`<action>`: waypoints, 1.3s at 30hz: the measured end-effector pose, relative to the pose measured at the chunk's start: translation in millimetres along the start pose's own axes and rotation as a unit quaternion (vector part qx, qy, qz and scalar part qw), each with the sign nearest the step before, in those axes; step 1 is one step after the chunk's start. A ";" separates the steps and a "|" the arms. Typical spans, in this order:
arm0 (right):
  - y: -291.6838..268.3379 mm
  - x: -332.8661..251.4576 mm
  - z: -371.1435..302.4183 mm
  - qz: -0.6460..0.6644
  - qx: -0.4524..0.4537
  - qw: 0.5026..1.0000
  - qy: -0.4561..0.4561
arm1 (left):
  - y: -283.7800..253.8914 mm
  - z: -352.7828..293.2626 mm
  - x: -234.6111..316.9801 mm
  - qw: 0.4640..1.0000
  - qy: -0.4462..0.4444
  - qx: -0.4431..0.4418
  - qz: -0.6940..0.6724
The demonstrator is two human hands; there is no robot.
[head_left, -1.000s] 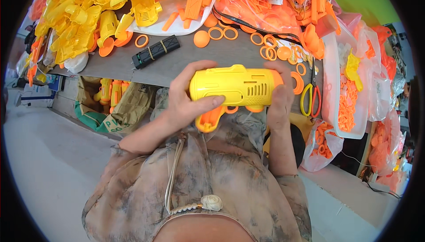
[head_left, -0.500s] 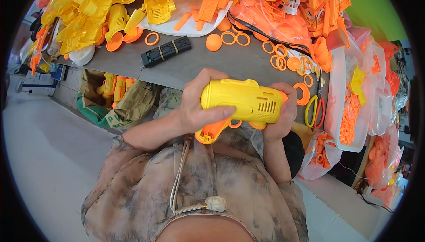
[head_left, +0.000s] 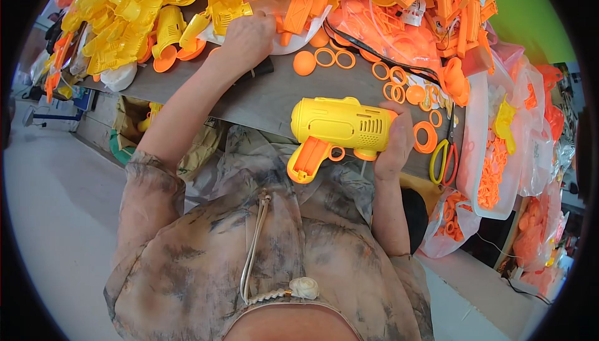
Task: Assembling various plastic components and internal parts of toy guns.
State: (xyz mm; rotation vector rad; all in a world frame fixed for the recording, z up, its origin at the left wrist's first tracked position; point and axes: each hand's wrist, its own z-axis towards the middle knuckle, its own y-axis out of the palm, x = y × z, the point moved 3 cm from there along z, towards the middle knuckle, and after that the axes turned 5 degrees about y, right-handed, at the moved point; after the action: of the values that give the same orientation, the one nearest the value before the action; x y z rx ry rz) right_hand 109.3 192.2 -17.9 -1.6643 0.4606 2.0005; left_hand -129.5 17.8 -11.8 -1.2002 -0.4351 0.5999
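A yellow toy gun [head_left: 343, 122] with an orange handle and trigger ring sits over my lap, just off the table's near edge. My right hand [head_left: 394, 138] grips it by its front end. My left hand [head_left: 249, 38] is stretched out to the far side of the table, at the white sheet [head_left: 304, 38] that carries small orange pieces. Its fingers point away and are mostly hidden, so what they touch cannot be made out. The black bar-shaped part [head_left: 259, 69] lies partly covered by my left forearm.
Yellow shell halves [head_left: 131, 23] heap up at the back left, orange parts [head_left: 306, 4] at the back middle. Orange rings [head_left: 326, 58] and an orange ball [head_left: 304, 63] dot the grey table [head_left: 274, 101]. Scissors [head_left: 444, 157] and a clear bin [head_left: 471, 147] are at the right; a sack [head_left: 199, 154] stands below left.
My left hand has let go of the toy gun and moved forward to the white sheet. The gun stays in my right hand, shifted slightly right and away from me.
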 end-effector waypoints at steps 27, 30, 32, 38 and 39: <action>1.4 3.1 0.0 -0.038 -0.025 0.999 -0.008 | -59.1 -28.9 58.5 0.904 0.058 0.057 -0.419; 6.4 -2.5 1.0 -0.057 -0.029 0.998 -0.015 | -49.4 -40.8 95.2 0.877 0.108 0.020 -0.468; 7.9 -6.2 0.4 -0.091 -0.025 0.995 -0.046 | -44.7 -44.4 101.8 0.873 0.130 0.022 -0.469; 7.3 -3.1 -5.3 -0.099 0.001 0.993 -0.057 | -45.9 -49.7 107.4 0.877 0.117 -0.008 -0.465; 9.2 -3.4 -5.5 -0.099 -0.002 0.993 -0.057 | -45.9 -54.5 106.0 0.887 0.129 0.006 -0.444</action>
State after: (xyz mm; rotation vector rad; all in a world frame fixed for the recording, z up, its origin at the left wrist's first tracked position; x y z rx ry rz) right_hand 109.0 181.1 -16.1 -1.5245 0.2405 1.9364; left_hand -5.8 34.9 14.9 -0.9166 -0.6840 -0.3482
